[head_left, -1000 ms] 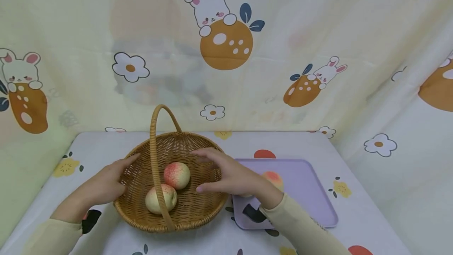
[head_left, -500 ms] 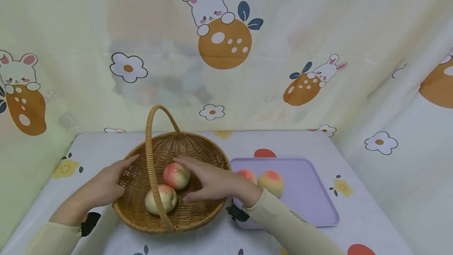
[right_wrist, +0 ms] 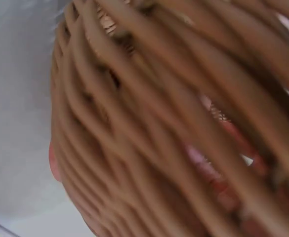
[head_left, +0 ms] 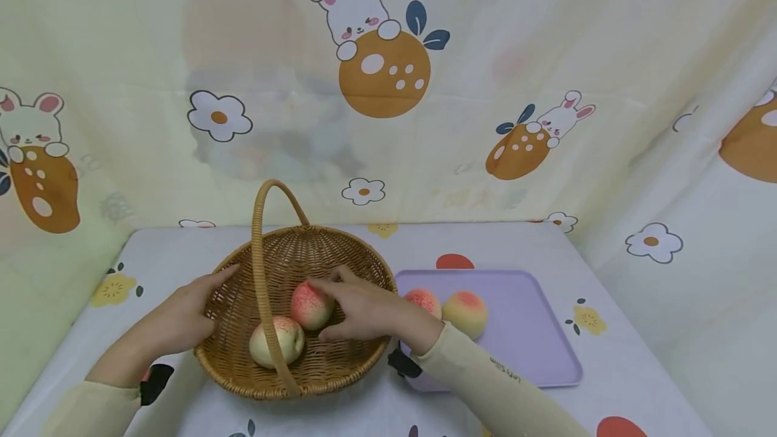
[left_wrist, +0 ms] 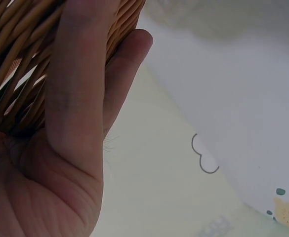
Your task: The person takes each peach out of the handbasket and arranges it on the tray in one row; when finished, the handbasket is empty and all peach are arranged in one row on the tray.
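Observation:
A brown wicker basket point(head_left: 340, 374) with an arched handle stands on the table. My left hand point(head_left: 182, 312) grips its left rim; in the left wrist view, straight fingers point(left_wrist: 77, 84) lie along the outside of the weave. Inside, my right hand point(head_left: 367, 309) holds a red-and-yellow peach point(head_left: 308, 307) between thumb and fingers. A paler peach point(head_left: 261, 344) lies just in front of it, partly behind the handle. Weave point(right_wrist: 134, 138) fills most of the right wrist view and hides the right hand's fingers.
Right of the basket lies a lilac tray point(head_left: 522, 349) holding a red-speckled peach point(head_left: 423, 301), partly behind my right wrist, and a yellow-pink peach point(head_left: 466, 313). A patterned curtain point(head_left: 425, 174) rises behind the table.
My right hand has reached left into the basket and taken hold of the rear peach, which has shifted slightly right and turned. The left hand has stayed at the rim.

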A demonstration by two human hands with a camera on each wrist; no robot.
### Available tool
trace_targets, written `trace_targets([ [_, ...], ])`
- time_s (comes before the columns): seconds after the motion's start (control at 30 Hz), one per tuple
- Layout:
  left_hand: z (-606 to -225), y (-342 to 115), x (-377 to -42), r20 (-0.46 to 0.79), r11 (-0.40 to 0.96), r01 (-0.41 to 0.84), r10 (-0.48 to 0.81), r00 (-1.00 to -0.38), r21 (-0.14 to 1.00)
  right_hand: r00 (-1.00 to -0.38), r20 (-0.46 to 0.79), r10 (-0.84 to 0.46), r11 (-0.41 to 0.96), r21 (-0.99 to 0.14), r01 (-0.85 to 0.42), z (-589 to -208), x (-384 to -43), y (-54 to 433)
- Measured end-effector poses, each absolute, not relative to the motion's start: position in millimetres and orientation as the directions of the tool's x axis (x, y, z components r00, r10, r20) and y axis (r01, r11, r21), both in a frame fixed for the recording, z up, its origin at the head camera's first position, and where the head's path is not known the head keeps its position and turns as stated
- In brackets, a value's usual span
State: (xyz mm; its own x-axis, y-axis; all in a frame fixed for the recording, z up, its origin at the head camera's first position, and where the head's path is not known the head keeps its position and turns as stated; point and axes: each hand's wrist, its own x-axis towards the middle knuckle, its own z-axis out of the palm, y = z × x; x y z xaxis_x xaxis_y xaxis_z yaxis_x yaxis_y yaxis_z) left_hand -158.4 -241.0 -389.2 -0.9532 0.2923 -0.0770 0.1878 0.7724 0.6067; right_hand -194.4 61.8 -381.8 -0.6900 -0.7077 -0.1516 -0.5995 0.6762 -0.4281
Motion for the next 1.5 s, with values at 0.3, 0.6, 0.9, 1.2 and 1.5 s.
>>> trace_targets([
  [0.3,-389,-241,-157,-0.078,0.769,0.184,0.291,-0.954,0.612,-0.688,-0.135,-0.713,0.664,-0.443,-0.602,-386,-198,58],
  [0.6,-388,-240,-156,-0.063,0.776,0.198,0.292,-0.954,0.598,-0.711,-0.182,-0.679,0.724,-0.323,-0.610,-387,-194,55],
  [0.9,-386,-238,-155,-0.042,0.769,0.218,0.303,-0.952,0.601,-0.647,-0.189,-0.739,0.657,-0.416,-0.629,-390,-191,59],
  [1.2,-388,-241,-153,-0.068,0.763,0.190,0.293,-0.954,0.618,-0.641,0.000,-0.768,0.506,-0.614,-0.606,-375,-189,74],
  [1.5,-393,-244,-155,-0.086,0.762,0.165,0.278,-0.957,0.626,-0.611,0.196,-0.767,0.000,-0.952,-0.306,-355,-199,137],
])
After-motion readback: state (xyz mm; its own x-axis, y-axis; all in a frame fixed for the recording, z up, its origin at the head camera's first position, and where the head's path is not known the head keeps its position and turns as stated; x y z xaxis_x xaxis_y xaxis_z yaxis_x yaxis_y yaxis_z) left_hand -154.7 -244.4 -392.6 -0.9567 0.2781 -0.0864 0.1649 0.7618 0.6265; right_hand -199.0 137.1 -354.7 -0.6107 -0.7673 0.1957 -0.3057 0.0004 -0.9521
